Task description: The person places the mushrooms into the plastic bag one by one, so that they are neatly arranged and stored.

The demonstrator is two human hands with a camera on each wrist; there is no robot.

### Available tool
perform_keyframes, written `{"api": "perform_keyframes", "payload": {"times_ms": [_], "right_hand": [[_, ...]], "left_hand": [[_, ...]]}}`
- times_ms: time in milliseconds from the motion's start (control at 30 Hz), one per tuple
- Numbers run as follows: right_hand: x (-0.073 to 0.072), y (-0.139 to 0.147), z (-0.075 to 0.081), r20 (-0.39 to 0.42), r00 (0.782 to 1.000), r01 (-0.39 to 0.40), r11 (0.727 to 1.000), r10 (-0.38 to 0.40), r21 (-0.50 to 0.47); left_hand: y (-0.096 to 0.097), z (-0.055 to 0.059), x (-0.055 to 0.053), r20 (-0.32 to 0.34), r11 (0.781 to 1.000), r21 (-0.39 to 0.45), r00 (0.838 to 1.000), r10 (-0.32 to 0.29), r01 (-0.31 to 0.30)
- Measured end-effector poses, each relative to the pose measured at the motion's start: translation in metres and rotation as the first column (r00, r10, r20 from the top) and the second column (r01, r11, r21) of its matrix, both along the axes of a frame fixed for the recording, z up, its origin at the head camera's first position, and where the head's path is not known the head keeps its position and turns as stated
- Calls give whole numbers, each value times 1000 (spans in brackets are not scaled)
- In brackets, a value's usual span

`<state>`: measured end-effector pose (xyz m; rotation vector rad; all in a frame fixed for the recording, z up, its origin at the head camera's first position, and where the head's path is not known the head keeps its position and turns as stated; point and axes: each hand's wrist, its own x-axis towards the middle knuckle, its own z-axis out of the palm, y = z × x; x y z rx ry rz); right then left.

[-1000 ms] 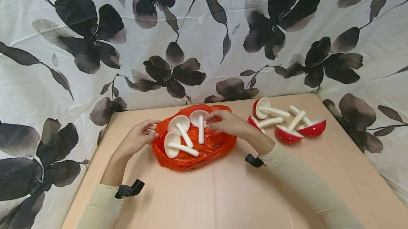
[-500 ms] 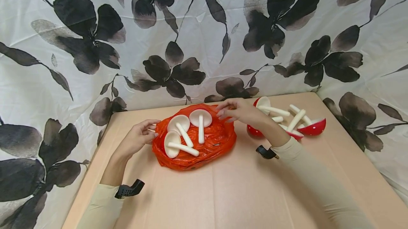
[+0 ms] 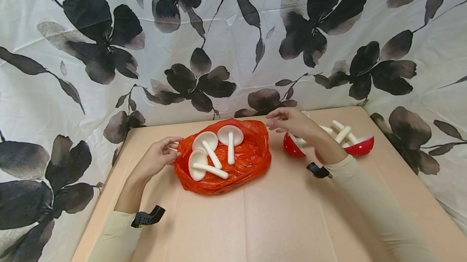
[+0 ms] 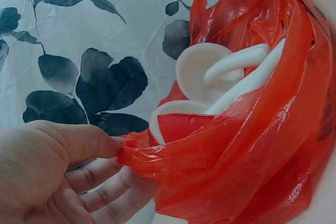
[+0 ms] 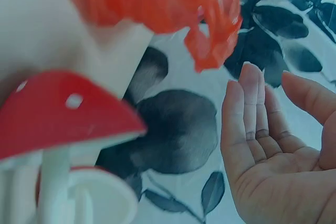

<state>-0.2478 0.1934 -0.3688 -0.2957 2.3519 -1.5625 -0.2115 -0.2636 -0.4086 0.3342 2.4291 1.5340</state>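
On the left side I see the person's left hand [image 3: 157, 156], which pinches the edge of a red plastic bag [image 3: 255, 168] between thumb and fingers. The bag lies on the pale table [image 3: 233, 221], its mouth open upward, and inside are three toy mushrooms [image 3: 230, 135], showing their cream undersides and stems. Just to the right of the bag, the right hand [image 3: 292, 122] is raised with relaxed fingers and grips nothing. Farther right, more loose toy mushrooms [image 3: 359, 147] with red, white-dotted caps lie together; the right arm hides part of them, so I cannot count them surely. It seems to me the step in hand is filling the bag, between one mushroom and another. The next move, I judge, calls for grasping one loose mushroom, with the bag's mouth held wide.
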Motion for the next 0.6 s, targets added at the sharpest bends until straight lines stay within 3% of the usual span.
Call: {"api": "perform_keyframes", "payload": {"times_ms": [333,600], "right_hand": [[-4,38,-8,-23,997,74,992,-72,102],[-8,64,-14,-81,995,71,977,-55,201]], "left_hand": [[-1,0,1,-2,1000,0,1000,4,-4],[-3,-1,3,-9,1000,0,1000,13,-13]]}}
